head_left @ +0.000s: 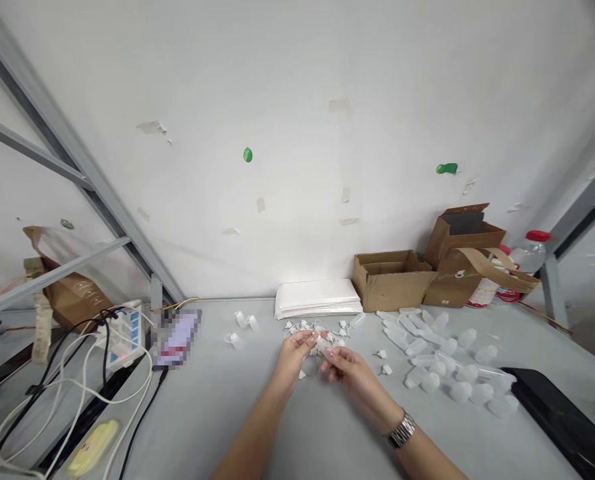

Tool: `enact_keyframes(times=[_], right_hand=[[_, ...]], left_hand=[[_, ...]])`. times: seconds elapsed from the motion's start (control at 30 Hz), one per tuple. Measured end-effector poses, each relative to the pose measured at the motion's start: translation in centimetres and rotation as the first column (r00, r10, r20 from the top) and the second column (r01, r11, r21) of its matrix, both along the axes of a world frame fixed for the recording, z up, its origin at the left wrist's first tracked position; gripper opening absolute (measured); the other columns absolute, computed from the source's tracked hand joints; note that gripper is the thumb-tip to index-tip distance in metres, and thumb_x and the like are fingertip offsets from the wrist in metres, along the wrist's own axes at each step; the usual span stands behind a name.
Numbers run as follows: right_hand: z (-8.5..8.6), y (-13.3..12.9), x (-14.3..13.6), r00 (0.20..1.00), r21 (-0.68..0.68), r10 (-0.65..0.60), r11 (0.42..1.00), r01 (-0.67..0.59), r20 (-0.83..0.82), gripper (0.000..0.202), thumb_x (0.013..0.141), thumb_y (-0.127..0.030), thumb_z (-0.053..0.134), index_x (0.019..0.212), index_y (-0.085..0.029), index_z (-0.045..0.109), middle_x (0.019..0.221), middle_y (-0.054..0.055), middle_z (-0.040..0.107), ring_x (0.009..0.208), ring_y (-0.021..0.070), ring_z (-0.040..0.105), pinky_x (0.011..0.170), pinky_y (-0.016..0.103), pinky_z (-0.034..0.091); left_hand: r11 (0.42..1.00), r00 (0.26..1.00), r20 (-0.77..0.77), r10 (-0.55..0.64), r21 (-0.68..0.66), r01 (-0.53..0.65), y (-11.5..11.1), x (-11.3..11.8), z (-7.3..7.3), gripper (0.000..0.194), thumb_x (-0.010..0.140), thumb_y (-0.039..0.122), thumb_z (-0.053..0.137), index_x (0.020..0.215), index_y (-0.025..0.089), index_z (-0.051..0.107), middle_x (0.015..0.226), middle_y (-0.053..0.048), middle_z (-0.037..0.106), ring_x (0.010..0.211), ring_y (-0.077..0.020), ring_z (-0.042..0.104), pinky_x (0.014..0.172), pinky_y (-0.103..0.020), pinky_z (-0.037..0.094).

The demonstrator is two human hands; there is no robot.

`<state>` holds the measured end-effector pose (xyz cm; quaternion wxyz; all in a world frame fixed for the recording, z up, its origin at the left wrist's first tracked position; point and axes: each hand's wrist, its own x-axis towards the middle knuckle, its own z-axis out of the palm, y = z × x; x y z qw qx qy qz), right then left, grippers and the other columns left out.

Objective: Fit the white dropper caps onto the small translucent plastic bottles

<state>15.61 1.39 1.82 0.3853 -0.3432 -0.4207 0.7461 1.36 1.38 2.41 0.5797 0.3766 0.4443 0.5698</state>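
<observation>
Near the middle of the grey table, my left hand (297, 353) pinches a small white cap (319, 338) at the upper end of a clear plastic tube. My right hand (345, 363) grips the body of that translucent tube (324, 347) between thumb and fingers. Around and behind both hands lie several loose white caps (342, 325), partly hidden by the fingers. Two more caps (386, 369) lie just right of my right hand. Farther right spreads a group of translucent tubes (449, 347). Several capped pieces (240, 319) stand or lie to the left.
A white stack (317, 298) and an open cardboard box (392, 287) stand against the wall. Brown bags and a red-lidded jar (530, 252) are at back right. A black case (562, 413) lies right; phone (178, 339), cables and power strip (125, 333) left.
</observation>
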Motion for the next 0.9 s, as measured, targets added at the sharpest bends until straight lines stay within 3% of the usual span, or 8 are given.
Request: enact_keyframes(times=[0.1, 0.17, 0.27, 0.33, 0.53, 0.73, 0.9], right_hand=[[0.4, -0.2, 0.0, 0.994, -0.094, 0.099, 0.990, -0.103, -0.042, 0.050, 0.074, -0.059, 0.050, 0.065, -0.012, 0.061, 0.052, 0.004, 0.060, 0.047, 0.0104, 0.050, 0.052, 0.024, 0.036], [0.4, -0.1, -0.1, 0.999, -0.052, 0.045, 0.998, -0.045, 0.002, 0.049, 0.072, -0.060, 0.051, 0.069, -0.012, 0.061, 0.056, 0.004, 0.061, 0.047, 0.0110, 0.050, 0.053, 0.025, 0.037], [0.0, 0.1, -0.3, 0.993, 0.081, -0.102, 0.992, 0.097, 0.065, 0.041, 0.060, -0.051, 0.069, 0.078, -0.016, 0.059, 0.063, 0.000, 0.062, 0.049, 0.0112, 0.051, 0.055, 0.026, 0.039], [-0.2, 0.2, -0.2, 0.988, 0.126, -0.134, 0.984, 0.124, 0.078, 0.039, 0.055, -0.048, 0.073, 0.073, -0.017, 0.058, 0.062, -0.001, 0.060, 0.049, 0.0108, 0.049, 0.054, 0.026, 0.038], [-0.1, 0.0, -0.1, 0.998, 0.040, 0.036, 0.998, -0.038, 0.045, 0.047, 0.070, -0.060, 0.054, 0.069, -0.013, 0.060, 0.052, 0.001, 0.056, 0.045, 0.0109, 0.047, 0.051, 0.026, 0.036], [-0.4, 0.1, -0.6, 0.979, 0.217, -0.143, 0.970, 0.110, 0.144, 0.042, 0.059, -0.054, 0.068, 0.076, -0.018, 0.057, 0.063, -0.001, 0.057, 0.053, 0.0131, 0.051, 0.057, 0.028, 0.039], [0.0, -0.2, -0.2, 0.997, 0.093, 0.075, 0.993, -0.073, -0.019, 0.038, 0.068, -0.054, 0.060, 0.066, -0.015, 0.057, 0.050, -0.002, 0.050, 0.045, 0.0103, 0.042, 0.051, 0.026, 0.032]], left_hand=[[1.000, 0.999, 0.039, -0.010, 0.005, 0.010, 0.0, 0.0, 0.2, 0.033, 0.062, 0.037, 0.070, 0.082, 0.011, 0.068, 0.088, -0.011, 0.070, 0.087, -0.0217, 0.061, 0.084, -0.031, 0.040], [1.000, 0.999, 0.030, 0.023, -0.002, -0.023, 0.0, 0.0, 0.4, 0.032, 0.062, 0.038, 0.070, 0.079, 0.011, 0.069, 0.086, -0.010, 0.070, 0.085, -0.0217, 0.061, 0.083, -0.031, 0.040], [0.995, 0.994, -0.037, 0.100, 0.006, -0.100, -0.1, 0.2, 0.5, 0.028, 0.061, 0.038, 0.070, 0.075, 0.013, 0.069, 0.085, -0.010, 0.070, 0.086, -0.0230, 0.061, 0.083, -0.033, 0.041], [0.993, 0.990, -0.076, 0.115, 0.020, -0.114, -0.2, 0.2, 0.6, 0.027, 0.061, 0.036, 0.071, 0.076, 0.014, 0.069, 0.089, -0.009, 0.070, 0.091, -0.0242, 0.060, 0.086, -0.034, 0.040], [0.992, 0.981, -0.185, 0.056, 0.125, -0.033, -0.4, -0.2, 1.0, 0.022, 0.066, 0.033, 0.066, 0.080, 0.016, 0.071, 0.100, -0.009, 0.068, 0.100, -0.0246, 0.057, 0.091, -0.034, 0.038], [0.994, 0.974, -0.214, 0.071, 0.093, -0.052, -0.4, -0.2, 0.8, 0.023, 0.067, 0.032, 0.065, 0.082, 0.016, 0.071, 0.096, -0.009, 0.069, 0.096, -0.0254, 0.059, 0.088, -0.035, 0.041], [0.991, 0.984, -0.175, -0.017, 0.129, 0.040, -0.6, -0.3, 1.3, 0.023, 0.067, 0.034, 0.066, 0.078, 0.015, 0.071, 0.096, -0.009, 0.068, 0.097, -0.0252, 0.058, 0.089, -0.034, 0.040]])
